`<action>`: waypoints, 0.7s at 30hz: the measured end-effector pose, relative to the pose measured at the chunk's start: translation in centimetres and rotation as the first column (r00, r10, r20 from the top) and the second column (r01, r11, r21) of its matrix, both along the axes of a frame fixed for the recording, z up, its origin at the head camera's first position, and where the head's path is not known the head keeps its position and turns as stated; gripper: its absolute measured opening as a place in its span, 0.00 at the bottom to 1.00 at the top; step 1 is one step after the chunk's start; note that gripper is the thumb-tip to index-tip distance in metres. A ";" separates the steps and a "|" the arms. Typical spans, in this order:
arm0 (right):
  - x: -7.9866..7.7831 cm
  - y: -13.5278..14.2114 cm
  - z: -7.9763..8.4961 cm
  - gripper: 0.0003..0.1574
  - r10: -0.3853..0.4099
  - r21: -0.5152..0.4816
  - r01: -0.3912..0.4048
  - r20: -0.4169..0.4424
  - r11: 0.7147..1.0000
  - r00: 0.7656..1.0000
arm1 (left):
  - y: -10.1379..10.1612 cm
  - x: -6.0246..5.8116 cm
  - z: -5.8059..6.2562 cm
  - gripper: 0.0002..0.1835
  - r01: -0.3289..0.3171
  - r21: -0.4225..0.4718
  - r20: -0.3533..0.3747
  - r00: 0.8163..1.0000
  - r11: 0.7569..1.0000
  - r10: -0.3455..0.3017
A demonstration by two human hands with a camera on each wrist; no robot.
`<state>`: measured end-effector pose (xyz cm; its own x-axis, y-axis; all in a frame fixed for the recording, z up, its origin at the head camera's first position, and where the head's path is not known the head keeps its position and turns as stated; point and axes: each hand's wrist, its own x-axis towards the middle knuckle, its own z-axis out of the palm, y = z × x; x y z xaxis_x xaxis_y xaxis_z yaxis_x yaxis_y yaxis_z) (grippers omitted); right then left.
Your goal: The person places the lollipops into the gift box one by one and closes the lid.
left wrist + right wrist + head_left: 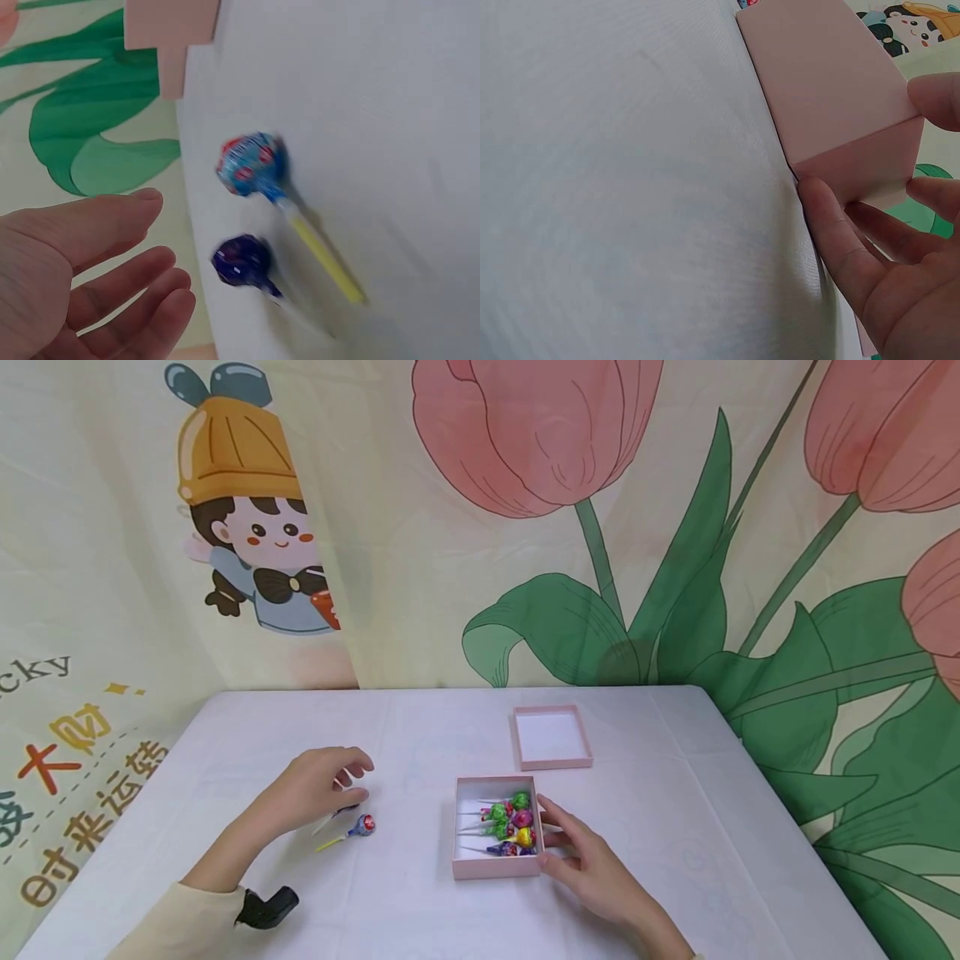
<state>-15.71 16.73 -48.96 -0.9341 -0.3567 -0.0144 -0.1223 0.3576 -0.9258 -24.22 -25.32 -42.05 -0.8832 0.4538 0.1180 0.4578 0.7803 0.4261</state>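
Observation:
My left hand (318,785) hovers over two lollipops at the left, its fingers loosely bent and holding nothing. One is a blue-and-red wrapped lollipop (363,826) with a yellow stick. The other, a dark purple lollipop (242,260) with a pale stick, is partly hidden by that hand in the head view. My right hand (588,864) touches the right side of an open pink box (495,868) with its fingertips. Inside the box, several lollipops (521,818) in green, pink, yellow and dark wrappers lie in a column, sticks pointing left.
A pink box lid (553,737) lies with its pale inside up, behind the box and to the right. The white-covered table (405,910) ends at the back against a printed curtain (405,568). A black strap end (267,907) hangs at the left sleeve.

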 end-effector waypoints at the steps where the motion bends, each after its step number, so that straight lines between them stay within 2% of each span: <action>1: 0.0 0.0 0.0 0.48 0.001 0.002 -0.001 0.000 1.000 1.000 | -0.4 0.0 -0.3 0.16 -0.009 -0.003 0.006 1.000 1.000 0.009; 10: 0.0 0.0 0.1 0.48 -0.005 0.023 0.005 0.003 1.000 1.000 | -2.3 0.0 -2.1 0.17 -0.060 -0.025 0.064 0.996 0.998 0.061; 17: 0.0 0.0 0.1 0.48 -0.007 0.019 0.007 0.003 1.000 1.000 | -2.5 -0.1 -3.0 0.17 -0.093 -0.042 0.109 0.989 0.995 0.097; 21: 0.0 0.0 0.1 0.48 -0.008 0.018 0.008 0.003 1.000 1.000 | -2.5 -0.2 -3.3 0.16 -0.088 -0.040 0.120 0.988 0.995 0.093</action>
